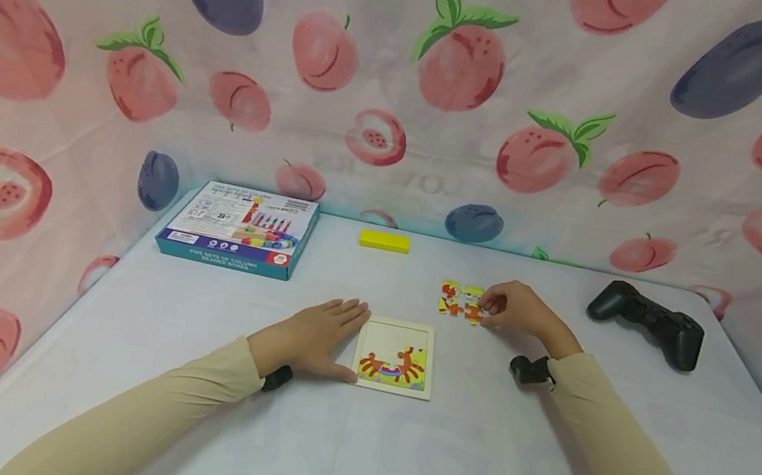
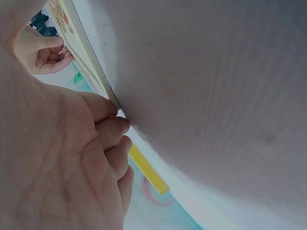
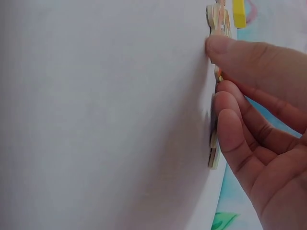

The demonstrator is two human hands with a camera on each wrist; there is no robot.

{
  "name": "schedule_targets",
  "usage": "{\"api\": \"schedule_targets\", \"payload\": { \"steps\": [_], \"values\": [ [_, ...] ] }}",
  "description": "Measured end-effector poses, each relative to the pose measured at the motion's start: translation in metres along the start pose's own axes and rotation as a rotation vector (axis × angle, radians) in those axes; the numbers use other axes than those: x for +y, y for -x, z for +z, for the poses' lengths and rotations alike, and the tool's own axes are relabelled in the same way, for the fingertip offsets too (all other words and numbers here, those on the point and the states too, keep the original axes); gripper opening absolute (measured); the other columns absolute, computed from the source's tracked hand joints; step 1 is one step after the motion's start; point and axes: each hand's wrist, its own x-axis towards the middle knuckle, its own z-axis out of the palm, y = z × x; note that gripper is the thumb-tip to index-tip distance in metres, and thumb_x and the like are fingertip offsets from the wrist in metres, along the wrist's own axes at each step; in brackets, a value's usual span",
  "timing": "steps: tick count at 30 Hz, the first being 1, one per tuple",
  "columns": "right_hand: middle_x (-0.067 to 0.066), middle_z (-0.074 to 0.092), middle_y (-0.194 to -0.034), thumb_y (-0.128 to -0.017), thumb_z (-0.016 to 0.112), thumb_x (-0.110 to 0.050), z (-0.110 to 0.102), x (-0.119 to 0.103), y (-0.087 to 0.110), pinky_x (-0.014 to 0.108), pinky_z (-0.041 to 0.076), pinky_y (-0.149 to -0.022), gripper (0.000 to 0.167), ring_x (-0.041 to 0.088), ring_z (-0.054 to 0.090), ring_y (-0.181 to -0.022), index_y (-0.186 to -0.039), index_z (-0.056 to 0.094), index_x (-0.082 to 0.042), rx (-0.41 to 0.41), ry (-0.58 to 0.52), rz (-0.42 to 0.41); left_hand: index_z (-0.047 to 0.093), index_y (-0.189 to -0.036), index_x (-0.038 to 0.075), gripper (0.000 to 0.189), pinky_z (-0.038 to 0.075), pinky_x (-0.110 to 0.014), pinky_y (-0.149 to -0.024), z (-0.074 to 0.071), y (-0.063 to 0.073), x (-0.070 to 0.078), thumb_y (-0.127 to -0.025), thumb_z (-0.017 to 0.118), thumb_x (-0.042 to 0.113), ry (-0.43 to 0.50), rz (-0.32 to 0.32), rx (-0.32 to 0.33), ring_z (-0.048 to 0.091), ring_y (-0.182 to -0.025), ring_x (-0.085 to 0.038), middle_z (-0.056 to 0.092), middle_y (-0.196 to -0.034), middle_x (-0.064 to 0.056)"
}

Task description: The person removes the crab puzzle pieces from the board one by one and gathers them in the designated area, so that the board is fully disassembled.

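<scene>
A square wooden puzzle tray (image 1: 399, 330) lies on the table, its lower part filled with pieces showing orange legs and a rainbow (image 1: 392, 370). My left hand (image 1: 317, 338) lies flat at the tray's left side, fingers extended, thumb near the lower left corner. In the left wrist view its fingertips (image 2: 111, 111) touch the tray's edge. Up and to the right, several loose jigsaw pieces (image 1: 450, 298) lie close together. Over the rightmost ones, my right hand (image 1: 519, 308) bends its fingers and pinches a puzzle piece (image 3: 218, 74) between thumb and fingertips, partly hidden by them.
At the back left lies a boxed toy set (image 1: 236, 228). A yellow block (image 1: 384, 241) sits near the table's back edge, and a black game controller (image 1: 647, 322) is on the right. Behind the table hangs a fruit-printed cloth (image 1: 387, 62).
</scene>
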Motion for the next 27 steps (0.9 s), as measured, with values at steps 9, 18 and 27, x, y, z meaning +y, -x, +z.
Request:
{"api": "schedule_targets", "payload": {
  "steps": [9,18,27],
  "values": [
    [0.009,0.066,-0.086,-0.074,0.077,-0.007,-0.001,0.002,0.002,0.024,0.051,-0.068,0.025,0.014,0.057,-0.075,-0.096,0.068,0.000,0.021,-0.019,-0.011,0.019,-0.150,0.008,0.098,0.015,-0.036,-0.121,-0.001,0.001,0.002,-0.081,0.051,0.070,-0.008,0.007,-0.001,0.015,-0.147,-0.021,0.020,-0.158,-0.007],
    [0.018,0.067,-0.093,-0.077,0.074,-0.006,-0.013,-0.007,0.020,0.027,0.053,-0.075,0.030,0.015,0.059,-0.080,-0.105,0.067,0.004,0.122,-0.084,-0.072,0.020,-0.150,0.008,0.098,0.015,-0.036,-0.121,-0.003,0.002,0.002,-0.081,0.051,0.069,-0.003,0.005,-0.004,0.015,-0.147,-0.021,0.019,-0.158,-0.007],
    [0.015,0.068,-0.096,-0.077,0.076,-0.011,0.011,-0.042,0.023,0.024,0.052,-0.074,0.032,0.015,0.060,-0.083,-0.105,0.067,0.002,0.021,-0.122,-0.165,0.020,-0.150,0.008,0.098,0.015,-0.035,-0.121,-0.002,0.001,0.001,-0.081,0.051,0.070,-0.012,0.001,-0.001,0.015,-0.147,-0.021,0.020,-0.158,-0.007]
  ]
}}
